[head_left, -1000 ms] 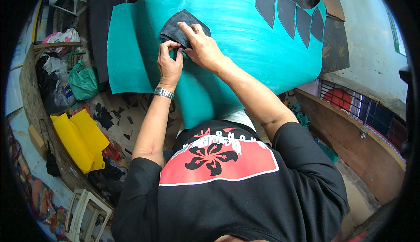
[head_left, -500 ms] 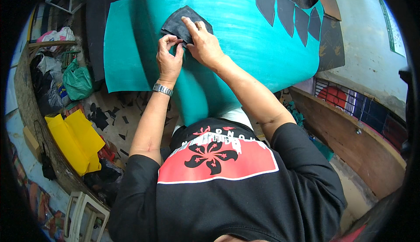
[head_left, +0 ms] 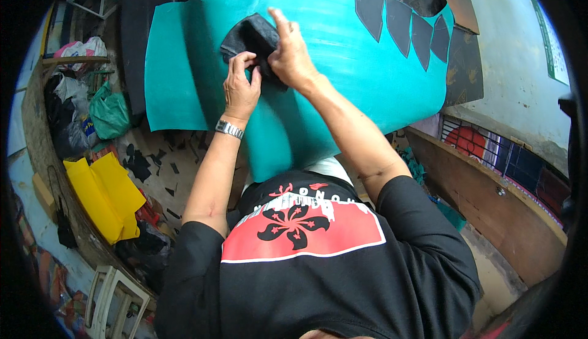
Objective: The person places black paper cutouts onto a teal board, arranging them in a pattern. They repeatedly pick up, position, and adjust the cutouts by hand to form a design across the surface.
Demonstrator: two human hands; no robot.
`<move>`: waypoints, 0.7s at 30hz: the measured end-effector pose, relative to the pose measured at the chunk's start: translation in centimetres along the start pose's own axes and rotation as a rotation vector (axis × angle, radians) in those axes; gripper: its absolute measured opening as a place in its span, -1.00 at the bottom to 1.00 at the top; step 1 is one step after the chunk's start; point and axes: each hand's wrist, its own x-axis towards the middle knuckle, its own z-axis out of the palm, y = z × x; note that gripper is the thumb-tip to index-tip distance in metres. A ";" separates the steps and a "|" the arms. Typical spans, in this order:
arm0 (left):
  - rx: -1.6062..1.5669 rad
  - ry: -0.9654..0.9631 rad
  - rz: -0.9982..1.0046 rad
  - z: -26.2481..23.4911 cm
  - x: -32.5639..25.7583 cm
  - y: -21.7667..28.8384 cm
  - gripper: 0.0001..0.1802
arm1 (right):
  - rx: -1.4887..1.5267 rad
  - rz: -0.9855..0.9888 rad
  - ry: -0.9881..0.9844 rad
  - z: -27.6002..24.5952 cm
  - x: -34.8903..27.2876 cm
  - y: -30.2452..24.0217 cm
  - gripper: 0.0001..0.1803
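A black, leather-like cut piece (head_left: pixel 236 39) is bent and partly lifted off the big green sheet (head_left: pixel 343 75). My left hand (head_left: pixel 242 91) pinches its near edge between thumb and fingertips. At its right side, my right hand (head_left: pixel 292 57) grips the piece with the thumb and lower fingers, while the index finger points up and away. That finger is slightly blurred. Part of the piece's right side is hidden behind the right hand.
Several pointed black pieces (head_left: pixel 395 23) lie at the sheet's far right. To the left are a folded yellow sheet (head_left: pixel 104 198), a green plastic bag (head_left: pixel 109 112) and dark scraps on the floor (head_left: pixel 141 164). A wooden board (head_left: pixel 490 189) runs along the right.
The black piece has gone from nearly flat to bent and raised. My right hand has shifted right, from pressing on top to its right side. The left hand stays at the near edge.
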 end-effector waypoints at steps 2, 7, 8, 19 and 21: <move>0.080 -0.038 0.019 -0.1 0.4 0.4 -0.65 | -0.120 -0.098 0.154 -3.2 2.3 0.5 0.03; 0.197 -0.214 -0.053 -1.0 3.1 2.0 -0.73 | -0.068 -0.195 -0.021 -14.9 6.9 0.9 -0.24; 0.223 -0.267 -0.084 -1.4 3.9 2.6 -0.72 | -0.284 -0.391 -0.050 -16.7 7.6 0.6 -0.14; -0.430 -0.962 -0.077 3.0 14.9 11.7 -0.30 | -0.258 -0.416 -0.836 -20.4 7.6 -3.4 -0.20; -0.624 -1.055 -0.222 4.1 15.8 10.6 -0.49 | 0.097 -0.406 -0.663 -21.9 8.0 -0.5 -0.25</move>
